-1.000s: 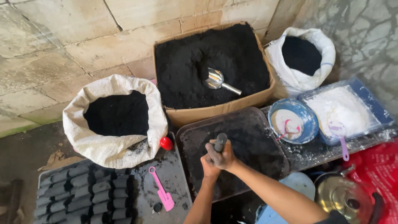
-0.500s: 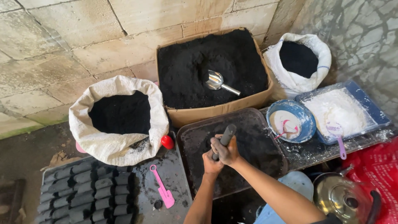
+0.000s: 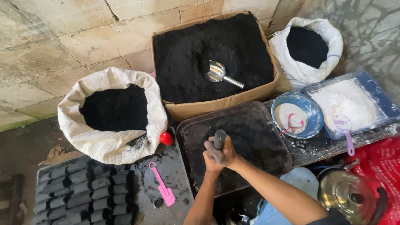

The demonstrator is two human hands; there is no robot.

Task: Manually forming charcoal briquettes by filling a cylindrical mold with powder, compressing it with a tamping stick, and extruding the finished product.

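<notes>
The dark cylinder (image 3: 219, 138) now stands upright mid-tray (image 3: 266, 114), both hands (image 3: 218, 156) clenched around it, rims well clear.

Sacks, scoops and bowls around the work spot

A metal scoop (image 3: 216, 71) lies in the cardboard box (image 3: 216, 107); two white sacks (image 3: 112, 143) (image 3: 306, 71) hold black powder; a pink scoop (image 3: 163, 190) lies beside stacked black cylinders (image 3: 83, 191).

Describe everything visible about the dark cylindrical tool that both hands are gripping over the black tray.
The dark grey cylindrical tool looks like a short tube or pipe, dusted with black powder. It stands near upright, tilted slightly, over the shallow black tray of dark powder. Only its rounded top end shows; the left hand and right hand, both soot-blackened, wrap its lower part, hiding where it meets the tray.
</notes>
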